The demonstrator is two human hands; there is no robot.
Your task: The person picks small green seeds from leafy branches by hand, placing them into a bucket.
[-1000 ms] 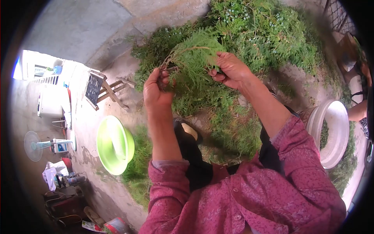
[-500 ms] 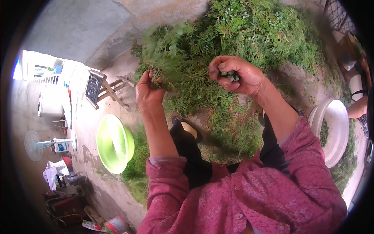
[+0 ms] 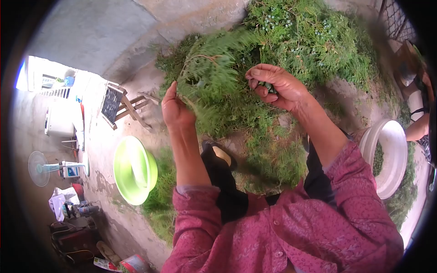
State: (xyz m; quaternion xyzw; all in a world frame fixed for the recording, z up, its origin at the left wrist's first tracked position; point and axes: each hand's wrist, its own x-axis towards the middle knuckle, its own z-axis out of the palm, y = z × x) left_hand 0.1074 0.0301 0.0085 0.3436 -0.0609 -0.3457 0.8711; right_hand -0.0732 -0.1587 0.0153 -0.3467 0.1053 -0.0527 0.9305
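Observation:
My left hand (image 3: 178, 109) is closed around the stem end of a leafy evergreen sprig (image 3: 209, 68). The sprig fans up and to the right, with some blur at its tips. To the right, my right hand (image 3: 284, 88) has its fingers curled over several small blue-green cones (image 3: 267, 86), and its thumb and forefinger point toward the sprig. Behind both hands lies a big heap of cut evergreen branches (image 3: 314, 50), dotted with pale bluish cones.
A lime-green basin (image 3: 119, 170) stands at left, near a folding stool (image 3: 110, 105) and a fan (image 3: 40, 168). A white bucket (image 3: 398, 159) holding greenery is at right. Another person's arm (image 3: 418, 128) shows at the right edge.
The sprig in my left hand has swung to the right, and its leafy side now spreads between my hands. My right hand's fingertips have drawn together, still around the cones.

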